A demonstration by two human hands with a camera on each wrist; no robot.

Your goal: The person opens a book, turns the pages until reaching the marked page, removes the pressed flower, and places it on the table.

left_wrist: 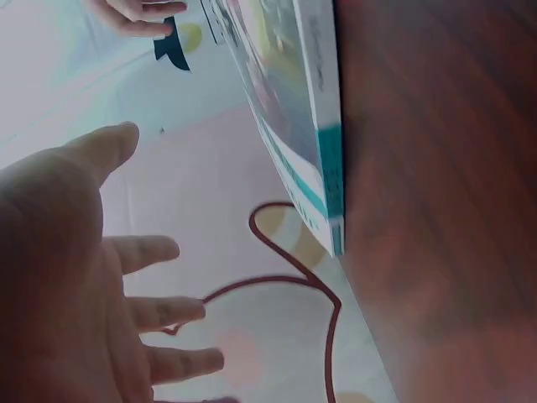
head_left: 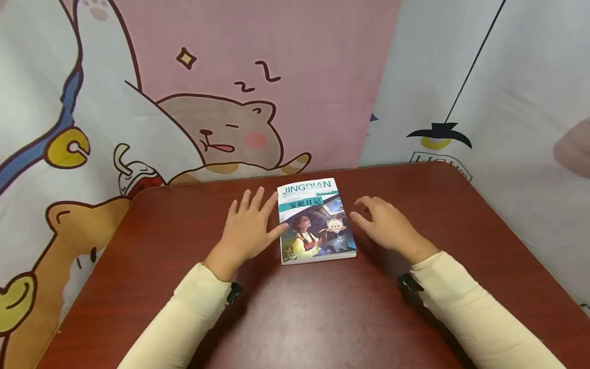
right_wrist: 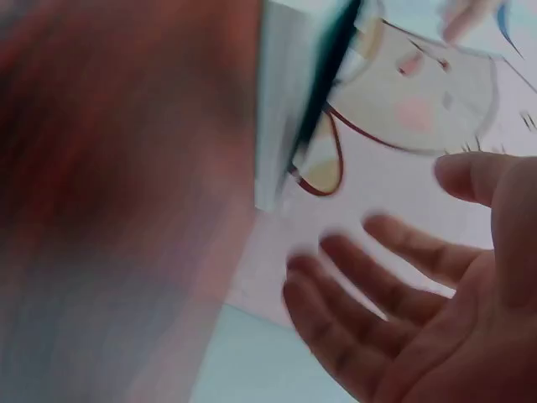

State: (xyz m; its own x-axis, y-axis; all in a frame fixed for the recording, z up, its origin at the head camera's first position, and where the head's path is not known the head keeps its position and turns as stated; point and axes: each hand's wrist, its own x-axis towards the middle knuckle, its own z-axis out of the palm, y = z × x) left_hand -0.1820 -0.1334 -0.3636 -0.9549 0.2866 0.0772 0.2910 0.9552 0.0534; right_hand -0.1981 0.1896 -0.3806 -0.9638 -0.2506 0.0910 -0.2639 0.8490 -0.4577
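So my left hand (head_left: 246, 225) and right hand (head_left: 387, 225) flank the closed paperback book (head_left: 315, 220), fingers spread, gripping nothing; I'd judge handling hasn't begun.

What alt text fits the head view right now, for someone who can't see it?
A closed paperback book lies on a dark red table, between two open hands. The left hand has its thumb at the book's left edge; the right hand hovers by its right edge. Cartoon-print cloth hangs behind.

The book (head_left: 315, 220) has the big word "JINGDIAN" at the top of its cover. Below it is a green strip with Chinese signs. The cloth behind shows letters too cut off to read.
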